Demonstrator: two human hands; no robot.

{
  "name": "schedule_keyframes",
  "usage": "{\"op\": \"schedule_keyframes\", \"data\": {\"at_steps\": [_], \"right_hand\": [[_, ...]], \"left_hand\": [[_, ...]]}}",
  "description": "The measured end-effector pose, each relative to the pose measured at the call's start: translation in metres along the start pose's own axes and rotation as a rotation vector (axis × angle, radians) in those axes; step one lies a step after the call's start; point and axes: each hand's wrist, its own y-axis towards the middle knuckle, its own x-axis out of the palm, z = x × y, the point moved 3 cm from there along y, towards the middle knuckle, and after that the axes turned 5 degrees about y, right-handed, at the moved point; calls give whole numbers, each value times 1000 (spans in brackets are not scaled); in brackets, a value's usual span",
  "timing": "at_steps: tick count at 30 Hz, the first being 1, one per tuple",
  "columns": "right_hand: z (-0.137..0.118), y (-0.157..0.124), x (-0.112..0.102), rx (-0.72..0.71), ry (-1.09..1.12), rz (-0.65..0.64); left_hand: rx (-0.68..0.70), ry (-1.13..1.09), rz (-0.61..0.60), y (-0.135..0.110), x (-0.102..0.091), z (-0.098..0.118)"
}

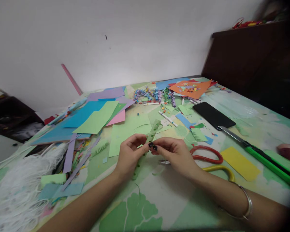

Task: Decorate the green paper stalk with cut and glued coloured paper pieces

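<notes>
A light green paper tube [155, 126] with dark holes along its side stands slanted between my hands, in the middle of the table. My left hand [130, 153] is closed around its lower part. Against the tube, the fingertips of my right hand [176, 153] are pinched together by my left thumb; whatever is between them is too small to make out. A thin pale green curl hangs below the right hand. Under and beside the right wrist lie scissors with one red handle loop [219, 157] and one yellow loop [232, 174]. Their blade tips show left of that hand.
A green box cutter [265, 159], blade out, lies right beside a yellow paper [241, 163] and a black phone [214, 115]. Coloured sheets [96, 117] and white string [26, 183] cover the left. Small curled paper pieces [157, 94] and an orange sheet [195, 91] are behind.
</notes>
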Motion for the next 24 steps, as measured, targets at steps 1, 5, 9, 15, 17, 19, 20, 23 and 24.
{"op": "schedule_keyframes", "data": {"at_steps": [1,5,9,15,17,19,20,23,24], "right_hand": [[-1,0,0,-1,-2,0],[-3,0,-1,3,-13,20],[-4,1,-1,-1,-17,33],[0,2,-2,7,35,41],[2,2,-3,14,42,50],[2,2,-3,18,49,60],[2,2,-3,18,52,63],[1,2,-3,15,53,64],[1,2,-3,13,48,60]], "left_hand": [[-7,-6,-3,0,0,-1],[-32,-23,-37,1,1,-2],[-50,-75,-73,0,2,-1],[-77,-140,-89,1,2,-2],[-74,-140,-88,0,2,-2],[-66,-115,-97,0,2,-1],[-65,-94,-104,0,2,-1],[-59,-50,-86,0,0,-3],[-54,-47,-70,0,0,-4]]}}
